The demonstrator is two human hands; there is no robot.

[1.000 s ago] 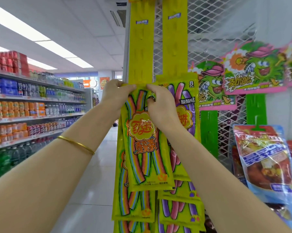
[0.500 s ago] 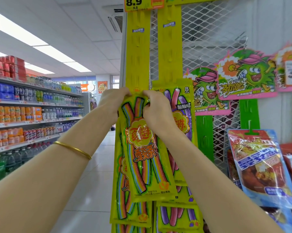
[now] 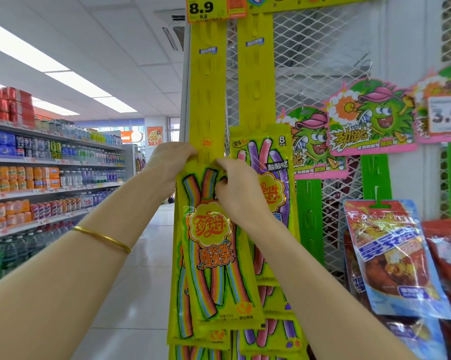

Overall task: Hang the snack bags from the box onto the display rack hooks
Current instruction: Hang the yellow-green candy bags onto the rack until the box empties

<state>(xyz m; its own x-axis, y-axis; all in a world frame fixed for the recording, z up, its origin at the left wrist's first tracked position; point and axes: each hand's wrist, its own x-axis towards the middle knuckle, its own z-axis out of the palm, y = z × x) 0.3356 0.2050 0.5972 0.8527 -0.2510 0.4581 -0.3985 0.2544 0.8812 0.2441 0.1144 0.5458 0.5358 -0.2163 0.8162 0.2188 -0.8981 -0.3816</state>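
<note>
A long yellow snack bag (image 3: 214, 245) printed with rainbow sour strips and a red-and-yellow flower logo hangs upright, slightly tilted, against the left yellow hanging strip (image 3: 207, 74). The left hand (image 3: 167, 162) and right hand (image 3: 237, 188) pinch its top edge at the two corners. Beneath it, more rainbow bags (image 3: 177, 307) overlap down the same strip. Just beside it, the right yellow strip (image 3: 255, 74) carries a matching bag with purple and pink sticks (image 3: 276, 157), with others (image 3: 271, 333) below. Bare plastic hooks (image 3: 256, 94) show higher on both strips.
</note>
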